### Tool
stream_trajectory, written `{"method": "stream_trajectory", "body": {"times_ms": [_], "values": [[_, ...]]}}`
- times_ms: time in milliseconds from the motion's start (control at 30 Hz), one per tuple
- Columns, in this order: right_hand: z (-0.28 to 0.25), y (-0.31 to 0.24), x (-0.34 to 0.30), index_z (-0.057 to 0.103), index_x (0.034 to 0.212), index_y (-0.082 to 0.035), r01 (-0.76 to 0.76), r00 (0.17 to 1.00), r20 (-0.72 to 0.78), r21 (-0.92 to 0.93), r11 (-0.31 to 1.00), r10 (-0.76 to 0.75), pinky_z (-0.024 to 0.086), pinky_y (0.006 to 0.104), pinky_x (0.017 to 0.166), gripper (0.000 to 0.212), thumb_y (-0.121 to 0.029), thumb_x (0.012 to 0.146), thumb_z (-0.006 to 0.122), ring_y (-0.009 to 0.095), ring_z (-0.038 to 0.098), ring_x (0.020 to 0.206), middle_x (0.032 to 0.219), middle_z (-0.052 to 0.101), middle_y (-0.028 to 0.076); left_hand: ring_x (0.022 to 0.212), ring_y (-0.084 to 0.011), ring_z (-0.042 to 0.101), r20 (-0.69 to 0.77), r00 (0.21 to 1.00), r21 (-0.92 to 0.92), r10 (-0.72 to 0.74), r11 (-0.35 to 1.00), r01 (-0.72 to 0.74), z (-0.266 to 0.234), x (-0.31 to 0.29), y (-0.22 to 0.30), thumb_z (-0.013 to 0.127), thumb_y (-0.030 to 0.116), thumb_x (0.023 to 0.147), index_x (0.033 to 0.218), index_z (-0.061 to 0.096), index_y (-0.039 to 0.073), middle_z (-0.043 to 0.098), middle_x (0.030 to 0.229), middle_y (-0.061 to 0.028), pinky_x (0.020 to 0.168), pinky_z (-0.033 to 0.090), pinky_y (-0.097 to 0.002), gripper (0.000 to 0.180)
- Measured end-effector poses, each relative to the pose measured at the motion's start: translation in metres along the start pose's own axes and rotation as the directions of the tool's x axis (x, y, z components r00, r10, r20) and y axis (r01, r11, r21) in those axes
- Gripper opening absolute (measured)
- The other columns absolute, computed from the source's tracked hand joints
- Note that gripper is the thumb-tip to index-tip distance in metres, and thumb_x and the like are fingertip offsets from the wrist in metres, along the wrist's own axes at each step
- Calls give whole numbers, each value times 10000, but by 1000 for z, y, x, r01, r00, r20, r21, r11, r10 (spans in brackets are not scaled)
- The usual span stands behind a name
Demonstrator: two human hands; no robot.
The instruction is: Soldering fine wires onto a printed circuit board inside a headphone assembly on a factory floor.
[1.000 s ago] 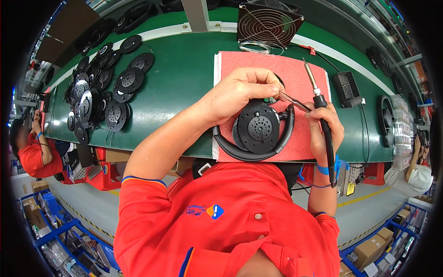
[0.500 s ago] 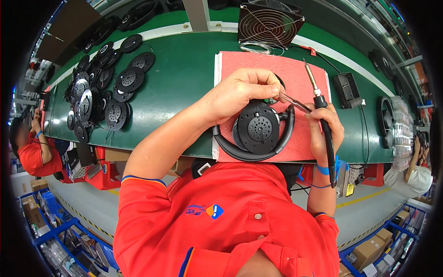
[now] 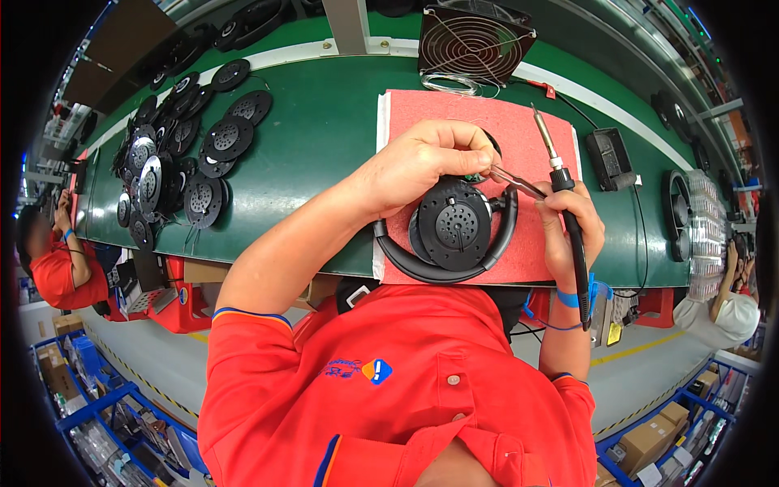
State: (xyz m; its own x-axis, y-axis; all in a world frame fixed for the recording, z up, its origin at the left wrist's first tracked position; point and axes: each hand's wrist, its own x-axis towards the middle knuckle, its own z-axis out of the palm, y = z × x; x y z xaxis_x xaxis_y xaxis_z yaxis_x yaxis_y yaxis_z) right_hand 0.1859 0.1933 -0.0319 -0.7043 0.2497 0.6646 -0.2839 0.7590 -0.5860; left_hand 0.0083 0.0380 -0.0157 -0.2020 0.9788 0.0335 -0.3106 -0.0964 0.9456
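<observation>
Over the red mat (image 3: 531, 243) my left hand (image 3: 426, 158) is closed in a pinch. Whatever its fingertips grip is too small to make out. The tips of a pair of tweezers (image 3: 519, 182) meet those fingertips. My right hand (image 3: 570, 231) holds the tweezers between thumb and finger, together with a soldering iron (image 3: 579, 260) whose metal tip points away from me. Below my left hand lies a black headphone (image 3: 422, 269), its headband curving toward me. A round perforated speaker plate (image 3: 458, 226) rests within the curve. A sliver of green circuit board shows under my fingers.
Many black speaker plates (image 3: 207, 199) lie heaped at the left on the green table (image 3: 316, 122). A fan (image 3: 475, 45) with coiled wire stands behind the mat. A black iron holder (image 3: 608, 154) and clear plastic trays (image 3: 707, 231) are at the right. Other people work at both sides.
The soldering iron's tip has shifted very slightly left and toward me. Both hands stay in nearly the same place, the tweezers still at my left fingertips.
</observation>
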Motion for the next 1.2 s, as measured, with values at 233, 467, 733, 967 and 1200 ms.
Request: {"method": "stream_trajectory", "body": {"times_ms": [233, 467, 733, 967, 1200], "values": [[6, -4, -1, 529, 912, -34, -43, 999, 25, 44, 998, 42, 485, 280, 691, 211, 89, 779, 637, 216, 617, 776, 845, 641, 177, 810, -86, 523, -62, 998, -4, 23, 1000, -23, 5, 0, -2, 553, 156, 888, 859, 598, 7, 600, 882, -21, 765, 406, -225, 158], [29, -20, 15, 529, 903, -27, -18, 999, -31, 51, 999, 19, 501, 291, 688, 198, 105, 789, 624, 210, 620, 764, 850, 635, 169, 823, -97, 505, -56, 997, 158, 61, 986, -51, 5, -2, 6, 519, 97, 903, 838, 540, 30, 541, 858, -13, 781, 416, -239, 96], [17, -28, 42, 513, 939, -28, 117, 975, -186, -51, 992, -125, 478, 285, 739, 216, 100, 799, 617, 226, 638, 807, 860, 634, 133, 737, -86, 539, -302, 937, 302, 173, 950, -78, 13, -6, 8, 556, 77, 874, 823, 578, 5, 593, 779, -19, 683, 452, -234, 91], [8, -11, 0, 552, 897, -17, -126, 986, -123, -79, 989, 116, 461, 260, 729, 208, 105, 761, 649, 176, 603, 784, 806, 580, 90, 783, -83, 576, -283, 944, 333, 168, 941, -68, 9, -1, 5, 574, 152, 877, 882, 611, -5, 628, 813, -34, 728, 471, -233, 161], [14, -13, 1, 554, 896, -16, -125, 988, -101, -59, 990, 119, 466, 257, 712, 203, 96, 761, 656, 174, 605, 759, 806, 602, 95, 723, -76, 547, -312, 939, 315, 143, 948, -40, 11, -2, 10, 576, 160, 879, 878, 604, 1, 623, 801, -28, 670, 461, -229, 161]]}}
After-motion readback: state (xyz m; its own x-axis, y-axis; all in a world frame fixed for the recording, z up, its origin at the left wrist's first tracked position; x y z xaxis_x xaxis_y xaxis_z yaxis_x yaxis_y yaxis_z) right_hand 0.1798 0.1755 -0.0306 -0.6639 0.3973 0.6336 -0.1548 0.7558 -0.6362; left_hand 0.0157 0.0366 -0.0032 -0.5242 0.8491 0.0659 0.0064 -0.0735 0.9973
